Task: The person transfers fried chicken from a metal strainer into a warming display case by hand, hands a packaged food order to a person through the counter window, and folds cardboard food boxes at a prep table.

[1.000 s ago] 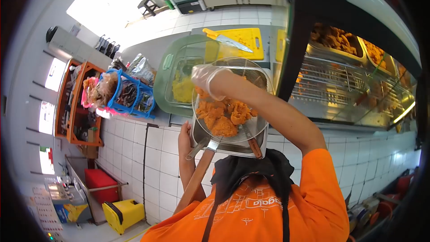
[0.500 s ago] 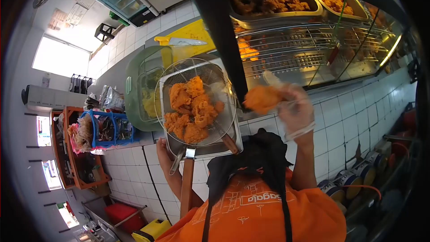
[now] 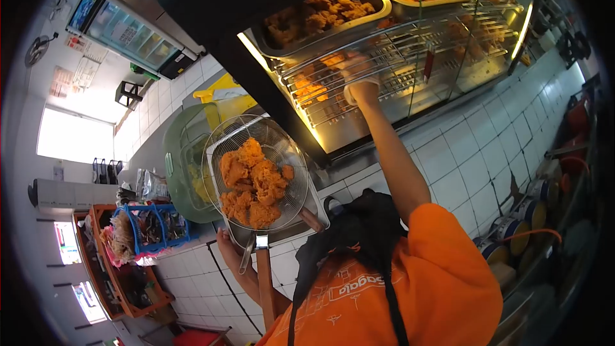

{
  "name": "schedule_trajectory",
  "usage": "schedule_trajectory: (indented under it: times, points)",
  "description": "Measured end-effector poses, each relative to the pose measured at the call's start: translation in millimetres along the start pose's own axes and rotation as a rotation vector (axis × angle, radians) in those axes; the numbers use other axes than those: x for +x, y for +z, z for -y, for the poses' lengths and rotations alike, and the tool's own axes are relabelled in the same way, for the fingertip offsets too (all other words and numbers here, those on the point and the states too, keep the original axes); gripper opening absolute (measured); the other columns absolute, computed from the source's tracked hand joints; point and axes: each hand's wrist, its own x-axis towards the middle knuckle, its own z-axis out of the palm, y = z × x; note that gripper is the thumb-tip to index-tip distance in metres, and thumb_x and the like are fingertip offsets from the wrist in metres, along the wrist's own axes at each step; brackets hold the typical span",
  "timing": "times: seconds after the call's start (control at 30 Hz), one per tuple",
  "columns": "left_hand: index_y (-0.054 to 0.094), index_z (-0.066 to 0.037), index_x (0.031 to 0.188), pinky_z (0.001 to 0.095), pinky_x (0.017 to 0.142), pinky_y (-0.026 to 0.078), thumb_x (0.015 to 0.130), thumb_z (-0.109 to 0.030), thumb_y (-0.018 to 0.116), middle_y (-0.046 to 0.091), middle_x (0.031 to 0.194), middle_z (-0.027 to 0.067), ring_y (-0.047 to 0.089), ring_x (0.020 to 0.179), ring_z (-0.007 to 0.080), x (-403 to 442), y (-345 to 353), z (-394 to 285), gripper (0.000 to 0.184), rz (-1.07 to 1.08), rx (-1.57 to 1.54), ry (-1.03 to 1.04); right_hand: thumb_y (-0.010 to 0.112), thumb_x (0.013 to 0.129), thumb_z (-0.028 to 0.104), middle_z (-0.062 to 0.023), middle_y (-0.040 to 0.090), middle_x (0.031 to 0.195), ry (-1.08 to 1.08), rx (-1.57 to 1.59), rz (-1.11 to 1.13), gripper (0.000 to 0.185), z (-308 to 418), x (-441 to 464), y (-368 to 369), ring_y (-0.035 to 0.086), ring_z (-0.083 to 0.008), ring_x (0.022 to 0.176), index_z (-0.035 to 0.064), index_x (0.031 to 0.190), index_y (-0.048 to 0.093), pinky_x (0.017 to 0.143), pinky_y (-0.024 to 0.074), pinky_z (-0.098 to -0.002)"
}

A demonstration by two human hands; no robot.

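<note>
My right hand (image 3: 359,80), in a clear plastic glove, reaches into the lit display case (image 3: 410,112) at the wire rack (image 3: 400,80). Its fingers are around a piece of fried chicken (image 3: 334,60), partly hidden by the rack bars. At the lower left, my left hand (image 3: 232,251) is at the near edge of a metal tray (image 3: 314,200), its fingers mostly hidden beneath it. On the tray rests a round wire strainer (image 3: 291,147) with several pieces of fried chicken (image 3: 256,182). The strainer's wooden handle (image 3: 265,282) points toward me.
A green plastic container (image 3: 182,160) and a yellow cutting board (image 3: 234,104) lie beyond the tray. Deep trays of fried chicken (image 3: 384,9) stand above the rack. Blue baskets (image 3: 172,225) are at left, and large cans (image 3: 528,214) on the floor at right.
My right hand has gone from the strainer to the right with a piece of chicken and into the display case. The view has turned toward the case. My left hand stays by the tray.
</note>
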Motion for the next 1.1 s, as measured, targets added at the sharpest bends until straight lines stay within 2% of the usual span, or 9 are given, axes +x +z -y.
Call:
schedule_trajectory:
  times: [0.1, 0.23, 0.3, 0.37, 0.53, 0.63, 0.67, 0.87, 1.1]
  points:
    - [0.059, -0.006, 0.098, 0.0354, 0.081, 0.055, 0.098, -0.041, 0.051, 0.069, 0.097, 0.0097, 0.068, 0.089, 0.0235, 7, -27, 7, 0.036, -0.016, -0.025, -0.008, 0.065, 0.078, 0.020, -0.0186, 0.062, 0.114, 0.010, 0.025, 0.036, 0.034, 17, -2, 20, 0.060, -0.0333, 0.103, 0.0067, 0.109, 0.062, 0.087, 0.0497, -0.0430]
    - [0.059, -0.007, 0.098, 0.0316, 0.084, 0.052, 0.098, -0.037, 0.052, 0.066, 0.099, 0.0067, 0.065, 0.092, 0.0189, -17, 15, -5, 0.031, -0.032, -0.047, 0.016, 0.071, 0.082, 0.028, -0.0203, 0.036, 0.149, -0.124, -0.209, 0.044, 0.069, 50, -37, -21, 0.032, -0.0402, 0.139, 0.0184, 0.144, 0.041, 0.115, 0.0291, -0.0499]
    - [0.059, -0.007, 0.098, 0.0300, 0.082, 0.051, 0.099, -0.033, 0.052, 0.064, 0.096, 0.0048, 0.063, 0.089, 0.0160, -14, 1, 2, 0.027, -0.087, -0.098, 0.069, 0.069, 0.089, 0.033, -0.0236, 0.053, 0.135, -0.057, -0.282, 0.179, 0.068, 68, -80, -49, 0.052, -0.0402, 0.122, 0.0050, 0.144, 0.039, 0.103, 0.0428, -0.0449]
    - [0.059, -0.007, 0.097, 0.0291, 0.079, 0.051, 0.100, -0.030, 0.052, 0.063, 0.092, 0.0035, 0.062, 0.085, 0.0140, -7, -4, 4, 0.024, -0.125, -0.120, 0.084, 0.070, 0.088, 0.029, -0.0236, 0.054, 0.133, -0.108, -0.013, 0.083, 0.059, 115, -107, -94, 0.053, -0.0388, 0.122, 0.0012, 0.136, 0.049, 0.102, 0.0432, -0.0441]
    - [0.057, -0.008, 0.094, 0.0269, 0.077, 0.050, 0.099, -0.029, 0.052, 0.061, 0.085, 0.0021, 0.061, 0.081, 0.0126, -8, 3, 0, 0.023, -0.115, -0.108, -0.007, 0.078, 0.078, 0.016, -0.0229, 0.060, 0.122, -0.446, 0.431, 0.419, 0.042, 220, -118, -126, 0.058, -0.0367, 0.111, -0.0015, 0.113, 0.063, 0.095, 0.0466, -0.0456]
    - [0.058, -0.007, 0.093, 0.0273, 0.076, 0.051, 0.097, -0.033, 0.054, 0.060, 0.085, 0.0020, 0.061, 0.080, 0.0142, -8, -5, 3, 0.026, -0.093, -0.071, 0.015, 0.078, 0.077, 0.021, -0.0187, 0.063, 0.113, -0.709, 0.136, 0.800, 0.043, 289, -91, -64, 0.062, -0.0340, 0.102, 0.0024, 0.113, 0.065, 0.087, 0.0499, -0.0444]
    - [0.058, -0.007, 0.093, 0.0277, 0.076, 0.051, 0.097, -0.034, 0.055, 0.060, 0.085, 0.0020, 0.061, 0.080, 0.0147, -10, -2, 1, 0.027, -0.077, -0.063, 0.021, 0.076, 0.079, 0.027, -0.0165, 0.064, 0.108, -0.561, 0.019, 0.921, 0.041, 311, -85, -44, 0.063, -0.0330, 0.099, 0.0039, 0.111, 0.067, 0.081, 0.0512, -0.0438]
    - [0.060, -0.005, 0.105, 0.0350, 0.081, 0.055, 0.095, -0.044, 0.056, 0.068, 0.095, 0.0098, 0.067, 0.089, 0.0223, -7, -10, 6, 0.040, -0.052, -0.051, 0.038, 0.079, 0.066, 0.016, -0.0103, 0.073, 0.091, -1.278, -0.514, 1.472, 0.030, 330, -71, 60, 0.072, -0.0264, 0.085, 0.0076, 0.094, 0.074, 0.071, 0.0566, -0.0390]
    - [0.061, -0.010, 0.091, 0.0341, 0.075, 0.055, 0.096, -0.038, 0.054, 0.068, 0.088, 0.0058, 0.068, 0.082, 0.0208, 1, -13, 6, 0.029, -0.039, -0.043, 0.012, 0.065, 0.077, 0.010, -0.0179, 0.071, 0.099, -0.720, 0.254, 1.208, 0.024, 315, -44, 29, 0.070, -0.0324, 0.089, 0.0050, 0.100, 0.072, 0.074, 0.0561, -0.0383]
